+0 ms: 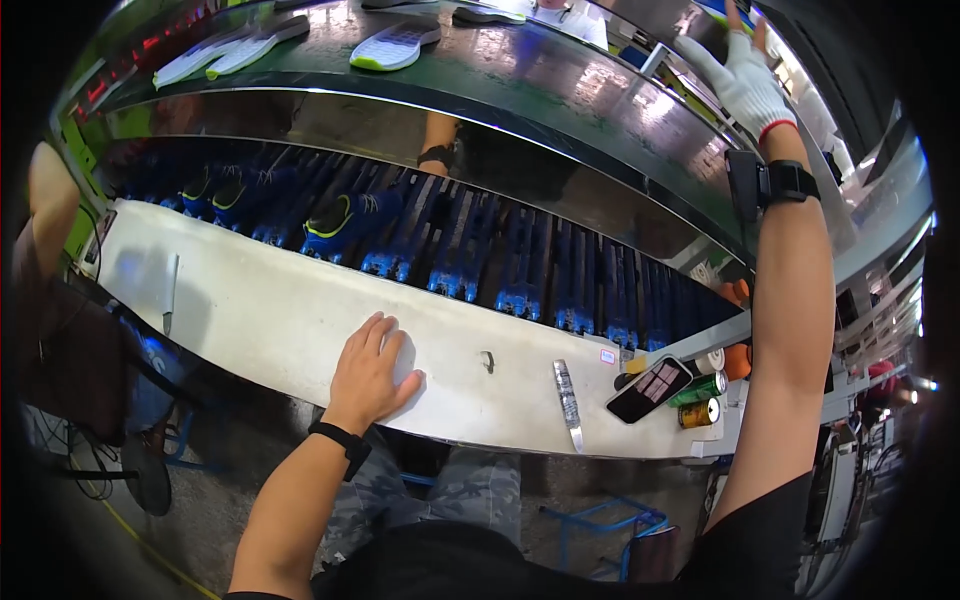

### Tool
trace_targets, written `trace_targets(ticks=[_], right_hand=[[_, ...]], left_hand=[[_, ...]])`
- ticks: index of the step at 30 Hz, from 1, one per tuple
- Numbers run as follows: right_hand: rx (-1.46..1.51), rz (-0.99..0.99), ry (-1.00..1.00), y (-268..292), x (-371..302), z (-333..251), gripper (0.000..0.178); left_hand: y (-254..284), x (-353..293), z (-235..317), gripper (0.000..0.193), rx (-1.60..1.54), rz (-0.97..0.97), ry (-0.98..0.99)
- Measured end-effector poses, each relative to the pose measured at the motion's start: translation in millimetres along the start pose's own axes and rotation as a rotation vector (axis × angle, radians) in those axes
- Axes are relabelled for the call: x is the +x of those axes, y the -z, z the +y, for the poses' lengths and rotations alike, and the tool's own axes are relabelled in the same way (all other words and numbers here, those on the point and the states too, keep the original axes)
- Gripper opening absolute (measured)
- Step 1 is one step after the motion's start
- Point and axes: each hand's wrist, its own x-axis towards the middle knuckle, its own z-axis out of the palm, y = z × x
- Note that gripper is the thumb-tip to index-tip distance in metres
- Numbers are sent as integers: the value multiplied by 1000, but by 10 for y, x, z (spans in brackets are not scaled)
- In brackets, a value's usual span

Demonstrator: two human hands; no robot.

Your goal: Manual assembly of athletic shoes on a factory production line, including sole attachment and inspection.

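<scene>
Your bare left hand (368, 375) rests flat, empty, on white bench (255, 305). Work looks unfinished: blue lime-trimmed shoes (352, 218) on dark slats (455, 240), white lime-edged soles (395, 47) apart on far green belt (545, 97). Your white-gloved right hand (742, 85): spread wide, far right.

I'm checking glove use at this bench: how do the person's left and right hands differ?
The left hand is bare; the right hand wears a white glove with a red-edged cuff. The left hand rests palm-down on the white worktop; the right hand is raised at the upper right, fingers spread. Both wrists wear black straps.
</scene>
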Motion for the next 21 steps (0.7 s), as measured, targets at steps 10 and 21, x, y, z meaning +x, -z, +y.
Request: trace_targets(ticks=[10, 21], right_hand=[[1224, -223, 344, -329, -3409, -510, 35], [583, 247, -1108, -1310, -6022, 1627, 103]], left_hand=[[-111, 123, -20, 51, -82, 83, -121], [-95, 126, 4, 45, 31, 29, -139]])
